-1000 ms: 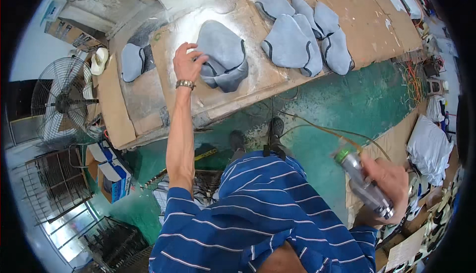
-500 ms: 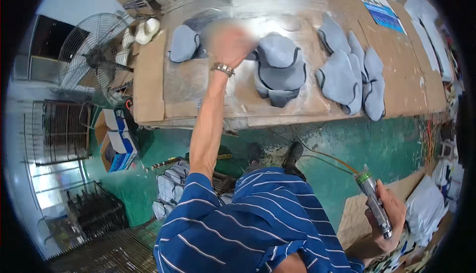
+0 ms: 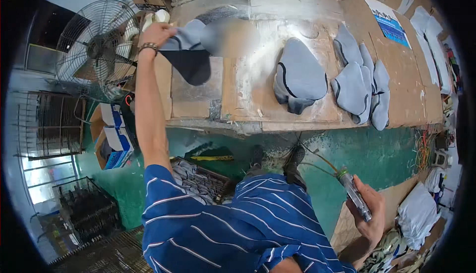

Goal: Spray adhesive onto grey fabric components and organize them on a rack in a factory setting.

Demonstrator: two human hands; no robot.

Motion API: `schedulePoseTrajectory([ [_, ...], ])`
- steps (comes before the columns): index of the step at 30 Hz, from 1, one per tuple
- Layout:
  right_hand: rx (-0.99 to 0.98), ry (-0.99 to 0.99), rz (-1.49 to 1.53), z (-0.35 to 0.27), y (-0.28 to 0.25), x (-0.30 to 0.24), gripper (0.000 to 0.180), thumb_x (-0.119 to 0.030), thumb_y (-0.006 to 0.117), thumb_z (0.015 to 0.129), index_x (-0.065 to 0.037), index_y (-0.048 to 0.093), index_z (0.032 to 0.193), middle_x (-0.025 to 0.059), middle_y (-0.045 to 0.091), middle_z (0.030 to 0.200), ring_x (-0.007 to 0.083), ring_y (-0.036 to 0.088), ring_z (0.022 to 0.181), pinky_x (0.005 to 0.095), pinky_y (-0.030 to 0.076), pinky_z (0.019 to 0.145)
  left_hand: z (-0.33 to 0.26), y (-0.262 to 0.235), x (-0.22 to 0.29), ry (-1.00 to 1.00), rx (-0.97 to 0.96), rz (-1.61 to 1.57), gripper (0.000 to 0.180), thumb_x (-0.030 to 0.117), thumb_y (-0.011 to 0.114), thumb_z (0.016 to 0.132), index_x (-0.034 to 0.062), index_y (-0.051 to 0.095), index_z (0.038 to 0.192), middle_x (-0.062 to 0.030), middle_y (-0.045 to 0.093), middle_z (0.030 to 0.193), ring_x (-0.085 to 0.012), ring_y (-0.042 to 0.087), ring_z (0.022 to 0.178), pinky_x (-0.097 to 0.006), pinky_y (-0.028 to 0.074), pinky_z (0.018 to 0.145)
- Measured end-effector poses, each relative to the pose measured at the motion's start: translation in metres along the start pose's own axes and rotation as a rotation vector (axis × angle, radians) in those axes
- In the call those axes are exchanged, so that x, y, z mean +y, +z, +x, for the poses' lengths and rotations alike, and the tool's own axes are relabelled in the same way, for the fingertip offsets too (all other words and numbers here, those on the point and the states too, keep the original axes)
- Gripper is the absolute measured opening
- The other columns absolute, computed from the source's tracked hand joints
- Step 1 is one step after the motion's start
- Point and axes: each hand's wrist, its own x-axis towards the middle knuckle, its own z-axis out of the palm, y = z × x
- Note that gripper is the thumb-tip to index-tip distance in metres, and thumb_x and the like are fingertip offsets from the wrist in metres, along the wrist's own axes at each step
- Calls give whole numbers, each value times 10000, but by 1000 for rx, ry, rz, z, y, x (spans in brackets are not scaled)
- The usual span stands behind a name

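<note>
My left hand (image 3: 157, 34) is at the table's far left, its fingers closed on the edge of a grey fabric piece (image 3: 186, 39). A black fabric face (image 3: 192, 67) hangs or lies just below that edge. My right hand (image 3: 371, 207), low on the right, is wrapped round a silvery cylindrical tool (image 3: 354, 193) with a green band and a hose at its far end. At the middle of the table lies a stack of grey fabric pieces (image 3: 301, 72) with black edging. Beside the held piece, part of the tabletop is blurred.
More grey pieces (image 3: 353, 87) lie to the right on the cardboard-covered table (image 3: 406, 99). A wire-guarded fan (image 3: 99, 45) stands at the left. Below are an open carton (image 3: 113, 136) and a crate of grey pieces (image 3: 201, 176). The tool's hose (image 3: 317, 155) runs toward my feet.
My left hand has moved left from the table's middle and now grips a fabric piece whose black face shows. The tool in my right hand has shifted slightly left in view.
</note>
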Motion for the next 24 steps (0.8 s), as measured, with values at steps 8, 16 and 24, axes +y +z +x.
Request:
schedulePoseTrajectory([
  [8, 62, 159, -67, -4, 52, -19, 618, 59, 751, 766, 41, 611, 1368, 209, 699, 998, 334, 695, 849, 383, 518, 780, -25, 97, -70, -92, 500, 466, 461, 225, 734, 892, 228, 655, 1346, -95, 663, 1195, -344, 646, 1116, -502, 530, 858],
  [16, 205, 82, -153, -4, 36, -30, 667, 66, 773, 745, -12, 624, 1391, 219, 705, 1008, 360, 701, 857, 367, 531, 781, -129, 273, -115, -387, -1, -137, 700, 133, 594, 961, 74, 332, 1607, -213, 444, 1585, -379, 405, 1474, -459, 329, 1219],
  [24, 279, 26, -180, -30, -20, -40, 662, -122, 752, 720, 42, 647, 1352, 190, 723, 965, 276, 694, 817, 356, 510, 778, -399, 373, -49, -354, -125, -640, 529, 73, 696, 912, 21, 582, 1426, -182, 685, 1326, -338, 674, 1177, -444, 516, 1028],
])
